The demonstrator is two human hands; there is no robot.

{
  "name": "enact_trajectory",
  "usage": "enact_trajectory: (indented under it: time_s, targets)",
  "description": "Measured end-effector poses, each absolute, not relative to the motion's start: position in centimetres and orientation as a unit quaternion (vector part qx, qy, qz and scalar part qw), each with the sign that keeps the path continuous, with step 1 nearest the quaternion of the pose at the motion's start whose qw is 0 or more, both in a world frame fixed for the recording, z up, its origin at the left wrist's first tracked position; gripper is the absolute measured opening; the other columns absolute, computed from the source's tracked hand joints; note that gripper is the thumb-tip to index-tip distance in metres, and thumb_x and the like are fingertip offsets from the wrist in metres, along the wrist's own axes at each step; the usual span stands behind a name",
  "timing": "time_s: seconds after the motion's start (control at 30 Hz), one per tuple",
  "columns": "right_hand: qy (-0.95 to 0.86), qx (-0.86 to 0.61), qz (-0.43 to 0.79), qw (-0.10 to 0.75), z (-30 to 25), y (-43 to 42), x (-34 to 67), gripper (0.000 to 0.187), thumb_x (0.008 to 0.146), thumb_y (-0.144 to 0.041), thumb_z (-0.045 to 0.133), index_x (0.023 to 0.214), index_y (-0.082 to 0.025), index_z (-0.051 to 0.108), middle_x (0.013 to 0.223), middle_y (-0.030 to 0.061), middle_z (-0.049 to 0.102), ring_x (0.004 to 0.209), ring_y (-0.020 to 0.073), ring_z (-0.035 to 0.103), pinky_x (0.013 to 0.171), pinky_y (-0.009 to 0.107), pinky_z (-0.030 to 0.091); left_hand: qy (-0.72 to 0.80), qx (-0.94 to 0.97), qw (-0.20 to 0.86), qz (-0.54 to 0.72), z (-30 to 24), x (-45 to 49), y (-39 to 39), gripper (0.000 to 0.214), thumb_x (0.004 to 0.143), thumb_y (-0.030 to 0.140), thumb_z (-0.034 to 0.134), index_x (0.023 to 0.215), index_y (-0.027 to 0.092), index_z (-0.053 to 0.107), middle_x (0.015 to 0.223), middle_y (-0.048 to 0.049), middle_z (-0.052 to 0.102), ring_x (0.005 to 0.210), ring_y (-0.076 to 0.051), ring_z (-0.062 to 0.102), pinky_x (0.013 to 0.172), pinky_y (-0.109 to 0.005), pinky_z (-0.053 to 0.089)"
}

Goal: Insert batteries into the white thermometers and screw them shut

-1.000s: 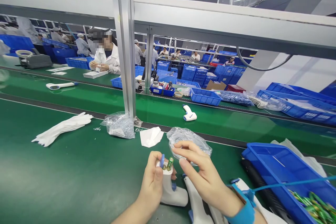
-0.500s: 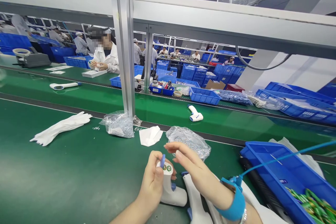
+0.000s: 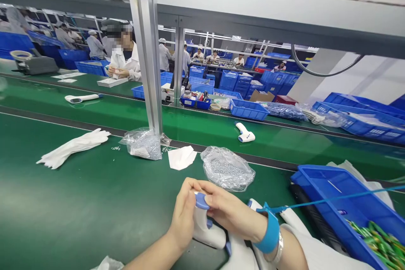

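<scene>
My left hand [image 3: 182, 219] is wrapped round the handle of a white infrared thermometer [image 3: 211, 236], which stands with its handle end up and its head low near the table. A blue battery cap [image 3: 201, 201] covers the handle end. My right hand [image 3: 232, 215] grips this end from the right, its thumb on the cap, with some fingers hidden behind it. A blue wrist strap [image 3: 268, 232] with a cord circles my right wrist. Under my right forearm lie more white thermometers [image 3: 240, 255], partly covered.
Beyond my hands lie a bag of small metal parts [image 3: 226, 168], a white paper [image 3: 182, 157], another bag [image 3: 144, 145] and a white glove [image 3: 76, 147]. A blue bin [image 3: 335, 187] with green-wrapped batteries stands right. Thermometers sit on the green belt [image 3: 196, 124]; a metal post [image 3: 147, 50] rises ahead.
The blue cap stood raised with battery contacts showing; now it lies over the handle end. My right hand has come down and left onto it. Belt thermometers have shifted right.
</scene>
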State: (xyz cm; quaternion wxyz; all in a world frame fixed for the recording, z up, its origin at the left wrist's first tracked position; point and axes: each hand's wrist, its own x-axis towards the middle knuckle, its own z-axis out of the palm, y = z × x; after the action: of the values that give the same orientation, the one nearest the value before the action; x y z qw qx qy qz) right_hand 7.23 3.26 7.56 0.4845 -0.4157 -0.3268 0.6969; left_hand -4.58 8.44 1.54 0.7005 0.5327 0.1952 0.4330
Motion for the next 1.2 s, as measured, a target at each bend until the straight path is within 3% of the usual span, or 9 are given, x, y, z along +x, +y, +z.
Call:
enact_trajectory:
  time_s: [0.27, 0.4, 0.5, 0.63, 0.73, 0.8, 0.9, 1.0, 1.2]
  targets:
    - [-0.319, -0.383, 0.712, 0.494, 7.4, 3.2, 7.1, 0.052, 0.068, -0.042, 0.076, 0.107, -0.014, 0.055, 0.086, 0.0018, 0.048, 0.075, 0.0095, 0.043, 0.066, 0.021, 0.031, 0.12, 0.506, 0.728, 0.448, 2.1, -4.5, 7.8, 0.035, 0.091, 0.054, 0.038, 0.091, 0.021, 0.051, 0.065, 0.0023, 0.057, 0.057, -0.014, 0.055, 0.056, -0.025, 0.042]
    - [-0.343, -0.363, 0.706, 0.502, 7.2, 3.1, 6.8, 0.048, 0.073, -0.044, 0.073, 0.109, -0.017, 0.056, 0.092, 0.0033, 0.051, 0.08, 0.0106, 0.048, 0.072, 0.022, 0.036, 0.165, 0.529, 0.68, 0.48, 1.9, -4.8, 7.6, 0.049, 0.087, 0.059, 0.041, 0.112, 0.019, 0.054, 0.07, -0.0007, 0.063, 0.066, -0.018, 0.059, 0.069, -0.03, 0.047]
    - [-0.394, -0.371, 0.684, 0.489, 6.7, 2.9, 7.0, 0.052, 0.077, -0.049, 0.068, 0.116, -0.019, 0.053, 0.096, 0.0044, 0.053, 0.079, 0.0111, 0.049, 0.069, 0.022, 0.038, 0.217, 0.543, 0.661, 0.47, 1.2, -5.0, 7.8, 0.063, 0.086, 0.062, 0.037, 0.127, 0.015, 0.049, 0.09, -0.0082, 0.067, 0.087, -0.025, 0.062, 0.082, -0.036, 0.046]
    - [-0.586, -0.515, 0.451, 0.433, 7.2, 2.6, 7.7, 0.042, 0.093, -0.051, 0.041, 0.121, -0.023, 0.054, 0.124, 0.0092, 0.046, 0.107, 0.019, 0.046, 0.09, 0.033, 0.039, 0.266, 0.522, 0.668, 0.459, 1.0, -4.4, 8.3, 0.067, 0.089, 0.063, 0.029, 0.139, 0.019, 0.035, 0.128, -0.0107, 0.054, 0.12, -0.027, 0.048, 0.097, -0.038, 0.04]
    - [-0.708, -0.579, 0.217, 0.34, 8.4, 2.8, 8.6, 0.043, 0.083, -0.055, 0.055, 0.109, -0.022, 0.062, 0.123, 0.0103, 0.047, 0.115, 0.0256, 0.041, 0.101, 0.042, 0.032, 0.255, 0.525, 0.705, 0.403, 0.8, -4.0, 8.8, 0.068, 0.089, 0.064, 0.026, 0.145, 0.023, 0.021, 0.125, -0.009, 0.056, 0.116, -0.026, 0.052, 0.096, -0.038, 0.042]
    - [-0.712, -0.617, 0.168, 0.291, 9.1, 3.4, 10.0, 0.042, 0.077, -0.056, 0.061, 0.098, -0.02, 0.064, 0.094, 0.0072, 0.058, 0.089, 0.0215, 0.054, 0.085, 0.038, 0.044, 0.268, 0.533, 0.692, 0.406, 0.7, -3.8, 9.3, 0.07, 0.088, 0.065, 0.029, 0.144, 0.023, 0.023, 0.118, -0.0095, 0.06, 0.109, -0.026, 0.057, 0.094, -0.04, 0.044]
    - [-0.627, -0.708, 0.149, 0.287, 9.9, 5.4, 14.2, 0.034, 0.09, -0.047, 0.048, 0.093, -0.016, 0.061, 0.071, 0.0018, 0.056, 0.063, 0.0128, 0.052, 0.061, 0.026, 0.046, 0.328, 0.531, 0.625, 0.469, 0.5, -3.5, 10.7, 0.073, 0.083, 0.068, 0.037, 0.138, 0.021, 0.037, 0.113, -0.0119, 0.061, 0.107, -0.03, 0.058, 0.09, -0.044, 0.046]
    - [-0.527, -0.79, 0.113, 0.291, 10.1, 7.8, 20.1, 0.032, 0.098, -0.037, 0.037, 0.105, -0.011, 0.055, 0.078, 0.0025, 0.057, 0.062, 0.0099, 0.054, 0.058, 0.023, 0.047, 0.354, 0.546, 0.587, 0.482, 0.9, -3.2, 11.8, 0.067, 0.08, 0.067, 0.043, 0.13, 0.022, 0.049, 0.104, -0.0118, 0.065, 0.105, -0.033, 0.059, 0.084, -0.047, 0.049]
    - [-0.426, -0.888, 0.048, 0.168, 7.8, 10.0, 29.0, 0.027, 0.093, -0.035, 0.051, 0.108, -0.013, 0.055, 0.102, 0.0067, 0.057, 0.086, 0.015, 0.058, 0.075, 0.032, 0.052, 0.318, 0.678, 0.526, 0.404, 1.1, -3.2, 10.8, 0.043, 0.085, 0.056, 0.041, 0.1, 0.026, 0.069, 0.095, -0.0089, 0.069, 0.095, -0.028, 0.064, 0.088, -0.041, 0.05]
